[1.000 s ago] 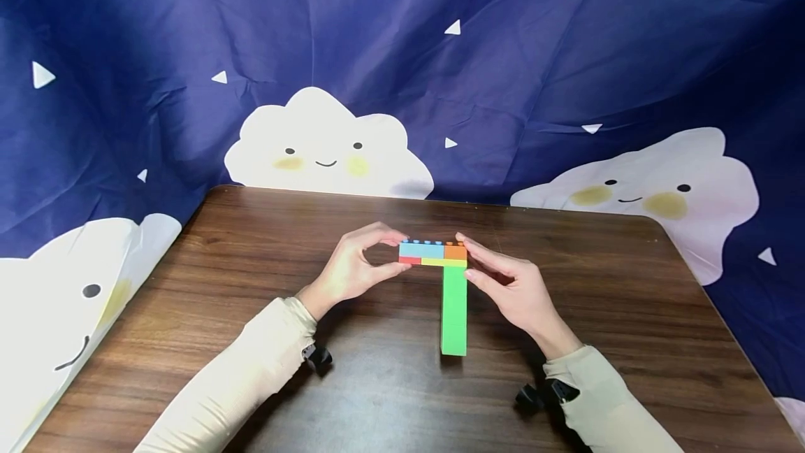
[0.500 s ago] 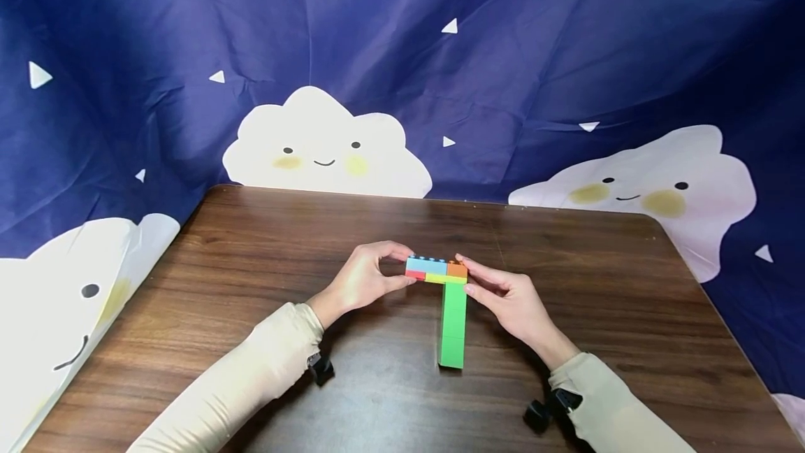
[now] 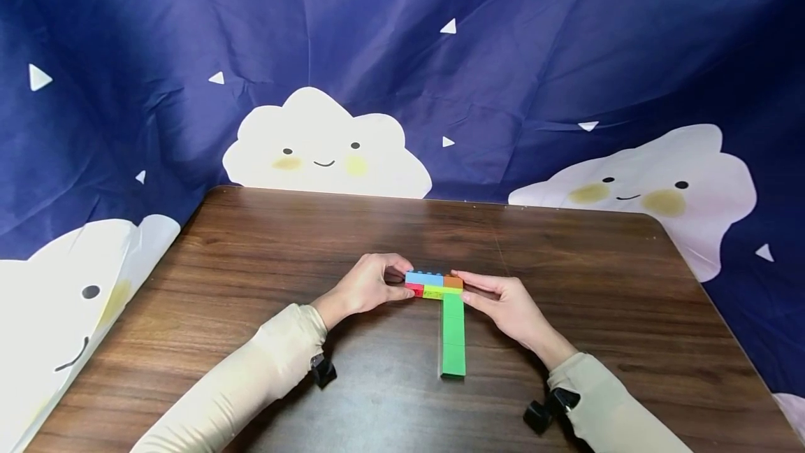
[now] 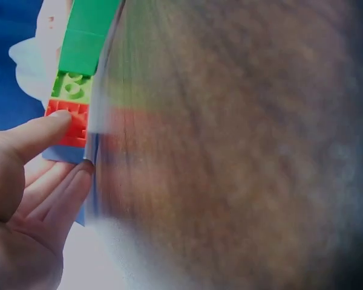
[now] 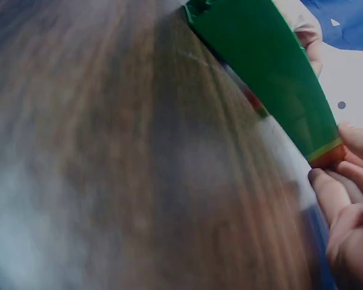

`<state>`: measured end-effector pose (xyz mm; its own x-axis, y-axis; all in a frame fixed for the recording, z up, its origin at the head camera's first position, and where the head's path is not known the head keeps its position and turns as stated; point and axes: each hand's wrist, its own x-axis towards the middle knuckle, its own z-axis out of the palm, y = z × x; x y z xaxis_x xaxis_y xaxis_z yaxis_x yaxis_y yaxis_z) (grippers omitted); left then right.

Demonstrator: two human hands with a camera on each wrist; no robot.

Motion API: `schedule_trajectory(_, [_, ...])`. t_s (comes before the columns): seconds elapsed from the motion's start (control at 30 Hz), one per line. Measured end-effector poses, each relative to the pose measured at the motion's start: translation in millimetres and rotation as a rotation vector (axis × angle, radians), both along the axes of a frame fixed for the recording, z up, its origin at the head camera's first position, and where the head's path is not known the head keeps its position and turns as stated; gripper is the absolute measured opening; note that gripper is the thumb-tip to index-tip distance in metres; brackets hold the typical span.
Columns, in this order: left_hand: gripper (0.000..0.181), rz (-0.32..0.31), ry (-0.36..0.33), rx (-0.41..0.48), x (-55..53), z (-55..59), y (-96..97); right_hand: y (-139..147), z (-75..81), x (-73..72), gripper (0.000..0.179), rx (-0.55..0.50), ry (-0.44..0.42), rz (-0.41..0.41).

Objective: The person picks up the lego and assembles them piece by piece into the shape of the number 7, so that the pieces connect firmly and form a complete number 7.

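Both hands hold one toy building-brick assembly. Its long green brick column lies close over the tabletop, pointing towards the person. Across its far end runs a bar with a blue brick and an orange brick above red and yellow-green bricks. My left hand pinches the bar's left end. In the left wrist view its thumb presses the hollow underside of the red brick, fingers on the blue side. My right hand pinches the right end, around the orange brick in the right wrist view.
The brown wooden table has its far edge against a dark blue cloth printed with white clouds and triangles. Black wrist devices hang below both sleeves.
The hands have lowered the brick assembly and brought it nearer the person. It has tilted, so the undersides of the red and yellow-green bricks now show. Both hands keep their grip.
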<state>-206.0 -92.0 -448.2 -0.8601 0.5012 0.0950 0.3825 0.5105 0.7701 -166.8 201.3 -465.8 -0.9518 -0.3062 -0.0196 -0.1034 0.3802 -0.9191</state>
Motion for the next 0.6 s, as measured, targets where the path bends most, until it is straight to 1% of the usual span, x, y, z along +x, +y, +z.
schedule_trajectory(0.17, [0.036,-0.04,-0.01,-0.008,-1.0,-1.0,-0.1,-2.0,0.0,-1.6,0.046,0.062,-0.007,0.015])
schedule_trajectory(0.3, [0.036,-0.072,-0.022,-0.016,-1.3,-3.2,-1.0,-3.5,0.5,-2.9,0.046,0.084,-0.002,0.027])
schedule_trajectory(0.37, [0.036,-0.086,-0.041,-0.01,-1.8,-5.2,-2.0,-3.5,0.6,-2.9,0.046,0.091,-0.001,0.03])
schedule_trajectory(0.43, [0.037,-0.086,-0.076,-0.002,-3.5,-7.3,-3.2,-3.5,1.0,-2.7,0.045,0.098,-0.002,0.028])
schedule_trajectory(0.5, [0.039,-0.087,-0.131,0.027,-5.4,-8.6,-4.4,-2.8,0.8,-2.9,0.045,0.116,0.002,0.027])
schedule_trajectory(0.6, [0.043,-0.092,-0.233,0.085,-8.6,-9.5,-5.7,-2.3,1.1,-3.0,0.045,0.137,0.014,0.024])
